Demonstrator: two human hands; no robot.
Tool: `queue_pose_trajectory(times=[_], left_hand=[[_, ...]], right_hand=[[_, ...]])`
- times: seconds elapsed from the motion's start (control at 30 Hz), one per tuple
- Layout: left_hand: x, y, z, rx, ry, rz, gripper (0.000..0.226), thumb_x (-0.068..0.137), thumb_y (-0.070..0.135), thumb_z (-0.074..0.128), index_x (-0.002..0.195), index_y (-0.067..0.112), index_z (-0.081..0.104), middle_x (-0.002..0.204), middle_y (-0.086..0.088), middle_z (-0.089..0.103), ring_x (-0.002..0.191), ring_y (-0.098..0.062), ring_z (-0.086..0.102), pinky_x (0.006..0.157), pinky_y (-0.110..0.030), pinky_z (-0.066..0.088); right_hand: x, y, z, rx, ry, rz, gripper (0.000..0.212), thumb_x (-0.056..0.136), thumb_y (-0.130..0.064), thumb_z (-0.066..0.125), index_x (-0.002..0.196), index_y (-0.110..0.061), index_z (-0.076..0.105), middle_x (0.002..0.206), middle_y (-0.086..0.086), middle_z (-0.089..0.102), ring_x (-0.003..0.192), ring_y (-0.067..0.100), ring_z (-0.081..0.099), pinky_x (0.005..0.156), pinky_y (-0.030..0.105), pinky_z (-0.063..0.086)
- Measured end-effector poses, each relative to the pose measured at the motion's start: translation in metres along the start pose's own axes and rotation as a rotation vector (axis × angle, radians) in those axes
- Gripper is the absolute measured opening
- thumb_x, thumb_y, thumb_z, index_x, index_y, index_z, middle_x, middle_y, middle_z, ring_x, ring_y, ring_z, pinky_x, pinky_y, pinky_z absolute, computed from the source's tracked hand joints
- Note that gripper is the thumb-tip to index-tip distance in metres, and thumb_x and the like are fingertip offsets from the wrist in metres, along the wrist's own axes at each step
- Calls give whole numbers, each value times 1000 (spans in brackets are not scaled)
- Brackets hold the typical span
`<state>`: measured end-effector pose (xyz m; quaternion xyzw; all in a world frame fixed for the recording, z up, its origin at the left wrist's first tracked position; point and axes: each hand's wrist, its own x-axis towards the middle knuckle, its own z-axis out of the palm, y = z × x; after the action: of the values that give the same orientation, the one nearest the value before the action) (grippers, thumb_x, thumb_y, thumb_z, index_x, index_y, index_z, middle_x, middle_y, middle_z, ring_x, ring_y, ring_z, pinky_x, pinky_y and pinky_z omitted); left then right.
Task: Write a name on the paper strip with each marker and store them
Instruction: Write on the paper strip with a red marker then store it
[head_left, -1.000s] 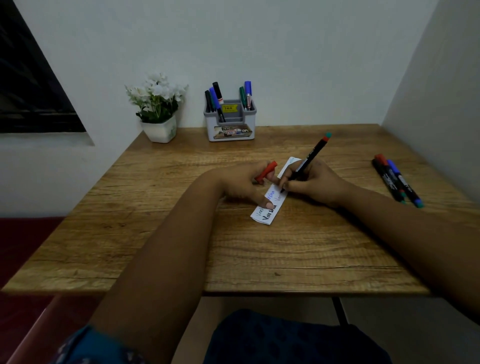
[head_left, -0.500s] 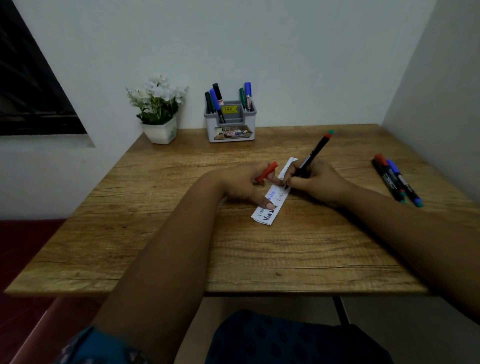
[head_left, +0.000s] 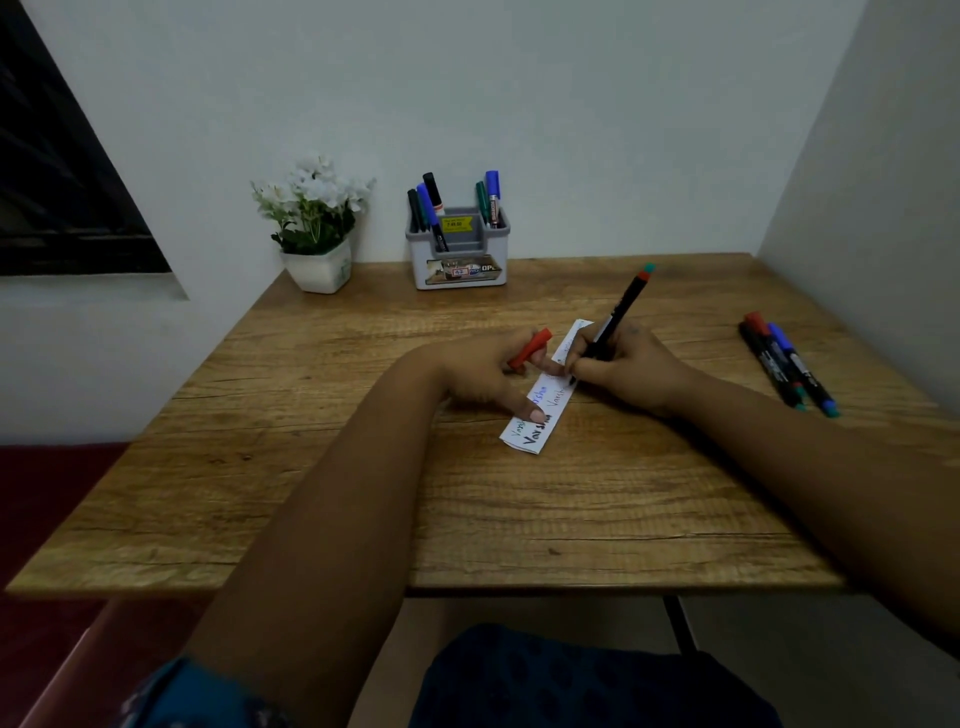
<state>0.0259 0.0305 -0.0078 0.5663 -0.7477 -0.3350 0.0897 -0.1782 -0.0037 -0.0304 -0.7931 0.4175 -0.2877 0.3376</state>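
Note:
A white paper strip (head_left: 546, 410) lies slantwise on the wooden table (head_left: 363, 467), with names written on it in black, blue and pale ink. My right hand (head_left: 623, 371) grips a black marker (head_left: 618, 314) with a red and teal end, its tip down on the strip's middle. My left hand (head_left: 488, 379) holds the red cap (head_left: 530, 349) between its fingers, and one fingertip presses the strip's near end. A grey holder (head_left: 460, 260) at the back wall carries several markers.
Three markers (head_left: 784, 364) lie side by side at the table's right, near the side wall. A white pot of white flowers (head_left: 317, 228) stands at the back left. A dark window fills the left wall.
My right hand and the marker have crept a little up along the strip toward its far end. My left hand has kept its place.

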Motion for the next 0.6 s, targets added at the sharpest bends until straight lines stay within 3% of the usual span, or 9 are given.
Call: queue_pose_trajectory(times=[0.1,0.2,0.3,0.43,0.6], left_hand=[[2,-3,1,-13,-34,9,89,68,42,84,143,29,38,137,13,46,131,-16,40,111,-43,34],[3,-3,0,-25,-45,38,76,72,35,83,138,32,45,129,20,45,131,-15,39,112,-40,32],[3,-3,1,-36,-43,62,63,72,36,83,125,43,50,133,18,45,131,-16,40,112,-42,33],[2,-4,2,-67,-41,73,50,66,44,84,98,53,48,141,13,49,131,-15,41,111,-45,35],[7,-6,2,-40,-36,64,69,59,53,83,116,48,45,137,12,50,128,-14,43,108,-46,38]], right_hand=[[1,2,-5,355,95,76,6,90,-3,62,95,-2,64,84,7,66,71,12,60,66,24,48],[-1,1,-15,692,117,103,11,89,-6,64,99,-9,59,82,7,65,64,8,59,63,20,51],[-6,-8,-14,790,76,59,2,91,-8,60,92,-7,61,86,8,65,72,10,63,71,21,54],[-7,-15,-9,866,140,60,8,96,-3,52,96,-1,60,88,9,67,75,11,68,71,20,57],[-8,-17,-6,763,132,60,6,93,-1,57,94,-7,59,88,7,65,77,11,67,76,22,57]])
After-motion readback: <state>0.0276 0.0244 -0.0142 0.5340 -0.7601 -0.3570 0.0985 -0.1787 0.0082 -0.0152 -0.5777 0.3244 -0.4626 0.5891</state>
